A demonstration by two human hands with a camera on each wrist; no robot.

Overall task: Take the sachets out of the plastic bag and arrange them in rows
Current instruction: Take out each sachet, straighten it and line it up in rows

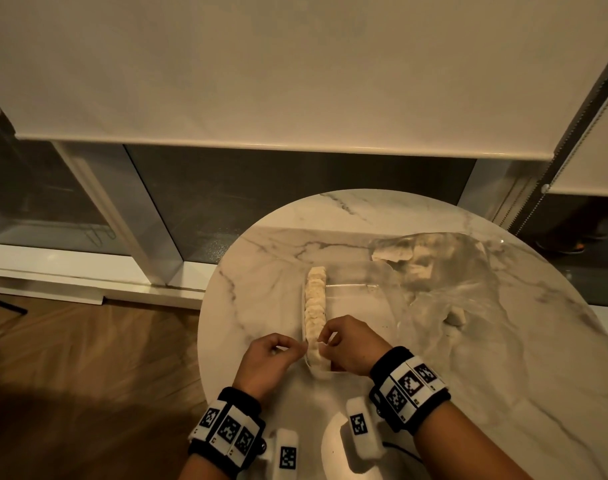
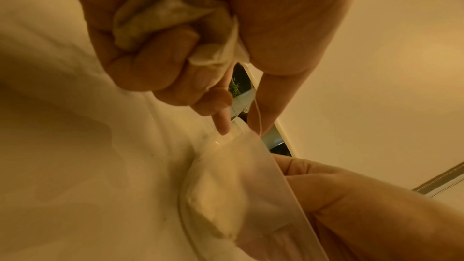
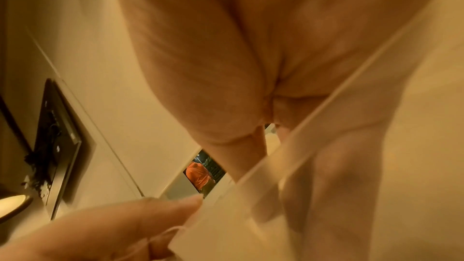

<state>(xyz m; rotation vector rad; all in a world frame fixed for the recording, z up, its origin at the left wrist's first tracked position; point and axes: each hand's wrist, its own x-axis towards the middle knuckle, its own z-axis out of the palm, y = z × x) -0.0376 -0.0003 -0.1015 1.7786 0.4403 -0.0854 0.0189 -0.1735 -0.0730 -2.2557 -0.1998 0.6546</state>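
Left hand [image 1: 269, 358] fist grips crumpled pale sachets [image 2: 160, 11] | right hand [image 1: 347, 344] pinches thin string [image 3: 339, 90] | soft cream sachet row [image 1: 314, 306] | round marble table [image 1: 486, 358] | crinkled clear plastic bag [image 1: 434, 265]

**Dim, warm-lit room with a round marble table by a shaded window**

A round white marble table [image 1: 486, 375] with grey veins stands on herringbone wood floor [image 1: 88, 358], which spreads to the left of the grip. Beyond the grip, a cream roller blind [image 1: 261, 71] hangs over dark window glass [image 1: 295, 188] with white frames [image 1: 98, 202]. A beaded blind chain [image 1: 572, 133] runs down far right. Lighting is yellowish and low.
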